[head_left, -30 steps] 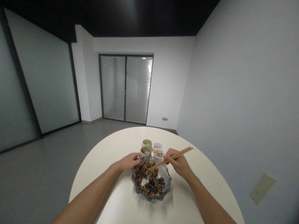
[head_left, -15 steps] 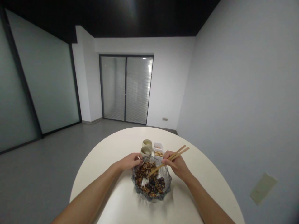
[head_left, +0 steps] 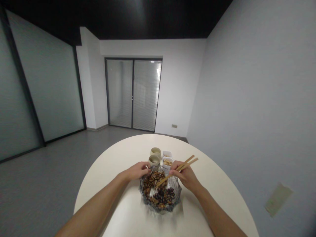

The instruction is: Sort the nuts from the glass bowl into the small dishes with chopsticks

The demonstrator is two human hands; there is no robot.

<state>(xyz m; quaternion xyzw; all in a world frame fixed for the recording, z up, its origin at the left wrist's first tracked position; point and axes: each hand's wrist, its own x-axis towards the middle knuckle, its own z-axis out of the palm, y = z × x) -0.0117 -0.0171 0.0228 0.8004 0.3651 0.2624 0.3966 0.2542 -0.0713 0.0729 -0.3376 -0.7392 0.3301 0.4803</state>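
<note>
A scalloped glass bowl [head_left: 161, 208] stands on the round white table [head_left: 128, 214], filled with striped seeds and dark pieces [head_left: 158, 194]. My left hand [head_left: 137, 171] lies at the bowl's far left rim, with its fingertips touching the glass. My right hand [head_left: 184, 176] grips a pair of wooden chopsticks [head_left: 186, 163], and their tips reach down over the heap in the bowl. What the chopstick tips touch is too small to tell.
Behind the bowl stand two small beige cups [head_left: 154, 160] and two white square dishes [head_left: 168, 163], one holding peanuts. The table's curved edge surrounds this group, with a grey floor beyond it. A glass door with blinds [head_left: 133, 94] stands in the far wall.
My right hand has shifted slightly left, and the chopsticks have parted and swung lower since the earliest frame. My left hand and the bowl look unmoved.
</note>
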